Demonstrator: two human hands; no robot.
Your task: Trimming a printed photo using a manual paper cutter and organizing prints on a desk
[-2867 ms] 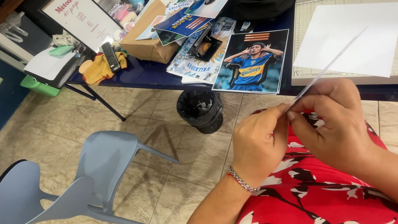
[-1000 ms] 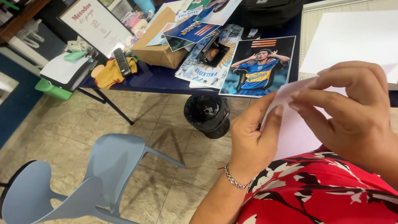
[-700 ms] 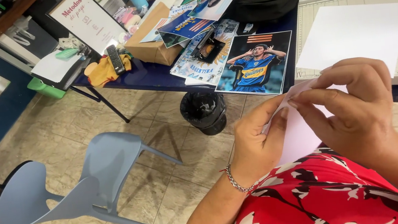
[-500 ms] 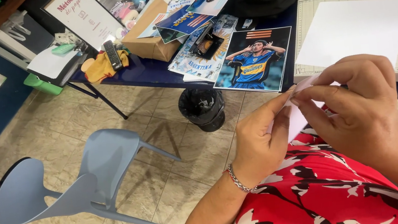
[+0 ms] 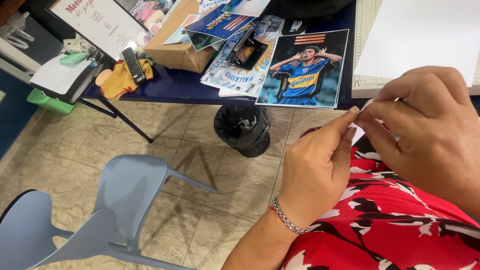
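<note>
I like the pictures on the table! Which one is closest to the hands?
The football player print in the blue and yellow shirt, at the table's near edge. The other prints lie farther back, heaped by the cardboard box.

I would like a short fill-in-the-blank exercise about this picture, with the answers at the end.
1. Both hands, the left hand and the right hand, pinch a small piece of ____ paper.
2. The chain bracelet is on the ____ wrist.
3. The empty chair on the tiled floor is pale ____.
4. A white sheet lies on the paper ____.

Answers: white; left; blue; cutter
</note>
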